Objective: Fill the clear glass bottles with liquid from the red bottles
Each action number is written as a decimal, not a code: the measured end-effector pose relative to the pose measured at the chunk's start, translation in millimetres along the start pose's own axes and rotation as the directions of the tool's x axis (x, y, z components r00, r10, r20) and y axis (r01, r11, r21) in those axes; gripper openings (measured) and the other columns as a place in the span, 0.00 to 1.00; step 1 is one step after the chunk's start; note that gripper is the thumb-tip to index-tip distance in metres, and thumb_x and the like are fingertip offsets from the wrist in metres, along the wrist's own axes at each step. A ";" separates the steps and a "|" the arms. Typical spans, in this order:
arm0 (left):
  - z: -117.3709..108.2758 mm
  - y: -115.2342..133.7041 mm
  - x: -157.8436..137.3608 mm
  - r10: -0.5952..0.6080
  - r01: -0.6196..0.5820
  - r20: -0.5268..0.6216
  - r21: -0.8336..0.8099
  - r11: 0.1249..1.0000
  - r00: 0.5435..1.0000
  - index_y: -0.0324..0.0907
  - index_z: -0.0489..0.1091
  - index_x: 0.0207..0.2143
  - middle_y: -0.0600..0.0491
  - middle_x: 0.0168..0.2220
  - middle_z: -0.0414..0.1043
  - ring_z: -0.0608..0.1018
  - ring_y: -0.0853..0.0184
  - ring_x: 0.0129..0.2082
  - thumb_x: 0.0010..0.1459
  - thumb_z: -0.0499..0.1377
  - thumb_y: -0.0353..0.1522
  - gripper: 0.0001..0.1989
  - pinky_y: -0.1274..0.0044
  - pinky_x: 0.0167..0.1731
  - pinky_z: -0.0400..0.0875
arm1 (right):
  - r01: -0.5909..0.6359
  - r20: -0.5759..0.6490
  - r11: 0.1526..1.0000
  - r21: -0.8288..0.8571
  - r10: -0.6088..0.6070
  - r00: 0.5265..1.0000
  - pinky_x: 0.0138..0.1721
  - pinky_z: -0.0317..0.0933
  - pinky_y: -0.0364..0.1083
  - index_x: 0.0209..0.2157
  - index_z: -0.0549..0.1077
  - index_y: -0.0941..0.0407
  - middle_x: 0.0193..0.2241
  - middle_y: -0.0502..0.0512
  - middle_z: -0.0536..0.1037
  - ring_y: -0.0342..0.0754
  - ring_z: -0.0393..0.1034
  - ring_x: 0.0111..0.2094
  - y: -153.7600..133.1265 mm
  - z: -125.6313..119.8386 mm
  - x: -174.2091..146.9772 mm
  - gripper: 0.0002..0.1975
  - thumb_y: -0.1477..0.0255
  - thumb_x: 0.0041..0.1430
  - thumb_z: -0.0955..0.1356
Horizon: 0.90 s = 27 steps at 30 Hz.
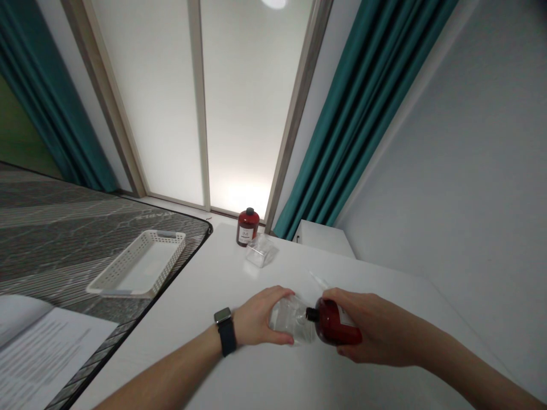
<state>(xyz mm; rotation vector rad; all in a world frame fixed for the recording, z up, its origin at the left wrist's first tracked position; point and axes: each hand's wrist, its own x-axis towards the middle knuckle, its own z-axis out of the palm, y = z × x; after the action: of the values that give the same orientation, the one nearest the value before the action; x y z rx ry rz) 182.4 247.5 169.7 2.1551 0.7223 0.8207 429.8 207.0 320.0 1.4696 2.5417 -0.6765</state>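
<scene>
My right hand [359, 324] is closed around a dark red bottle [333, 327] with a pale label. The bottle lies on its side in my grip, its black neck pointing left. My left hand [265, 319], a watch on its wrist, is wrapped round a clear plastic container [293, 320]. The bottle's neck is at the container's right side; whether it reaches inside I cannot tell. A thin clear plastic piece [319, 281] shows just behind my right hand. Farther back, a second red bottle [247, 228] with a black cap stands upright beside a clear plastic piece [261, 251].
The white table [192, 319] lies beneath my hands. To its left, a white perforated basket [143, 265] and an open booklet [60, 347] rest on a grey patterned surface [77, 228]. A white cabinet [325, 238] stands behind the table, near the teal curtain [342, 142].
</scene>
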 end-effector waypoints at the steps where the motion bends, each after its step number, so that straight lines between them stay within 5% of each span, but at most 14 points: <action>1: -0.1 0.1 0.0 0.001 -0.001 0.000 -0.002 1.000 1.000 0.43 0.61 0.57 0.44 0.51 0.71 0.75 0.53 0.50 0.46 0.72 0.44 0.39 0.62 0.52 0.69 | 0.001 -0.002 1.000 -0.001 -0.001 1.000 0.36 0.60 0.46 0.45 0.67 0.52 0.41 0.55 0.77 0.54 0.73 0.38 -0.2 -0.1 -0.1 0.23 0.71 0.45 0.72; 27: -1.0 1.0 0.7 0.003 -0.003 0.011 0.000 1.000 1.000 0.43 0.62 0.56 0.45 0.50 0.71 0.75 0.53 0.49 0.45 0.72 0.42 0.39 0.62 0.51 0.69 | 0.000 -0.002 1.000 -0.014 0.000 1.000 0.35 0.60 0.46 0.44 0.66 0.52 0.40 0.54 0.78 0.54 0.73 0.37 -1.6 -1.5 0.5 0.22 0.71 0.46 0.72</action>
<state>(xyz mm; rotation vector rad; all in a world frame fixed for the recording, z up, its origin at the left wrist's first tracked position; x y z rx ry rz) 182.4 247.9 171.2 2.1595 0.7131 0.8104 428.3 207.4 321.7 1.4659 2.5428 -0.6567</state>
